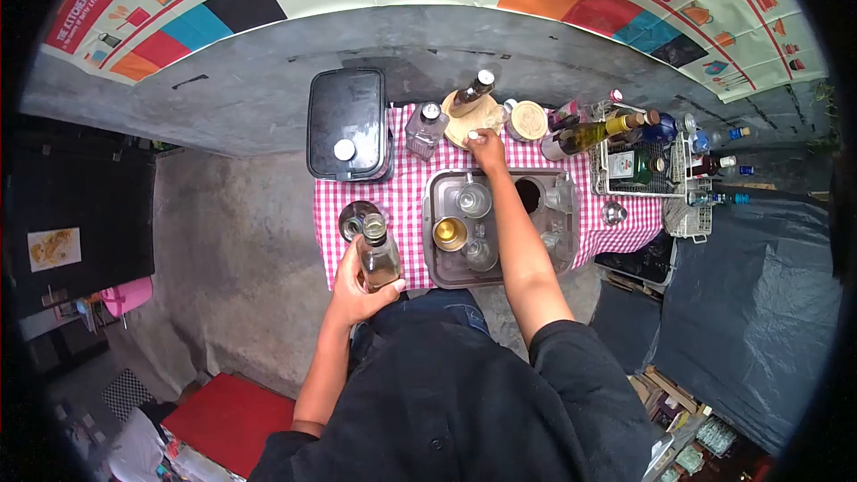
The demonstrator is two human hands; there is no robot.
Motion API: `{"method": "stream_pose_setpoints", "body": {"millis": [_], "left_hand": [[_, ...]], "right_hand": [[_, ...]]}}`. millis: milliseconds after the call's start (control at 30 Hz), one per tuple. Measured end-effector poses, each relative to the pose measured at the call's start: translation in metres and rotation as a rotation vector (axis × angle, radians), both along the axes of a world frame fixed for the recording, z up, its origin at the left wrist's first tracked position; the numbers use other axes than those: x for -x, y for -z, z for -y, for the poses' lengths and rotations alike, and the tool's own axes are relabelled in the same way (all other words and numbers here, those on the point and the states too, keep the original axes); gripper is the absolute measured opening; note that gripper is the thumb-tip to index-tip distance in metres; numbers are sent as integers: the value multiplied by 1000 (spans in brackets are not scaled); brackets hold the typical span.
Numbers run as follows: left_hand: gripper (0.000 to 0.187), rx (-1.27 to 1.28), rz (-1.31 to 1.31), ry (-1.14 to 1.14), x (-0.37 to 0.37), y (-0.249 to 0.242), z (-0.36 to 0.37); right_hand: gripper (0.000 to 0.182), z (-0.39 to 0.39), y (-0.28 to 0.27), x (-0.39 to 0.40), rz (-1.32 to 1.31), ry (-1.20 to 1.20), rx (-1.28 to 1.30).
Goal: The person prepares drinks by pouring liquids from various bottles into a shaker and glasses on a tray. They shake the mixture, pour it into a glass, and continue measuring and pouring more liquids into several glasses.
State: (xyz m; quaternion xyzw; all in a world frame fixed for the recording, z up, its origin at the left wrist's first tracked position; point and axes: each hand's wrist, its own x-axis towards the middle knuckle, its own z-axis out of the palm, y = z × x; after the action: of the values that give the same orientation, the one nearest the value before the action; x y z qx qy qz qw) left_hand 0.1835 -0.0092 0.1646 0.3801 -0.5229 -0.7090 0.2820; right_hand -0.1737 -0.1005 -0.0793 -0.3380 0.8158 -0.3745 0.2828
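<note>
My left hand (359,290) is wrapped round a clear glass bottle (380,264), with no cap on its mouth, in front of the table's near left edge. My right hand (487,152) reaches over the tray to the back of the table. Its fingers pinch a small white piece that looks like a bottle cap (473,136), at the near rim of a round woven plate (458,131). On that plate stands a dark bottle (473,94). A square capped glass bottle (426,130) stands to the left of the hand.
A grey tray (431,254) holds several glasses and a gold cup (450,233). A round dark glass object (357,220) sits behind the held bottle. At left is a black lidded box (348,116); at right, a wire rack (638,180) with several bottles. A checked cloth (406,214) covers the table.
</note>
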Motion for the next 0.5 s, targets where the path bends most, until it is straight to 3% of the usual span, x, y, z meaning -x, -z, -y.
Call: {"method": "stream_pose_setpoints", "body": {"millis": [67, 133, 200, 233, 300, 367, 400, 467, 500], "left_hand": [[70, -78, -14, -2, -3, -5, 2], [69, -52, -18, 25, -6, -4, 9], [66, -10, -18, 83, -9, -4, 13], [64, 10, -10, 102, -9, -8, 16], [63, -14, -48, 129, -7, -13, 21], [62, 31, -42, 201, -7, -13, 28], [64, -59, -87, 213, -2, -22, 29], [65, 257, -106, 234, 5, -9, 36], [64, 283, -141, 248, 11, -18, 39]], "right_hand": [[47, -6, -8, -1, -222, -78, -59], [53, -15, -36, -7, -217, -67, -108], [52, -33, -64, -17, -25, -64, 6], [55, -47, -105, -34, 94, -98, 3], [60, -84, -157, -64, 490, -253, 153], [84, -119, -199, -102, 759, -437, 269], [103, -132, -223, -119, 721, -529, 263], [120, -152, -244, -149, 577, -590, 262], [125, -156, -251, -162, 502, -606, 264]]}}
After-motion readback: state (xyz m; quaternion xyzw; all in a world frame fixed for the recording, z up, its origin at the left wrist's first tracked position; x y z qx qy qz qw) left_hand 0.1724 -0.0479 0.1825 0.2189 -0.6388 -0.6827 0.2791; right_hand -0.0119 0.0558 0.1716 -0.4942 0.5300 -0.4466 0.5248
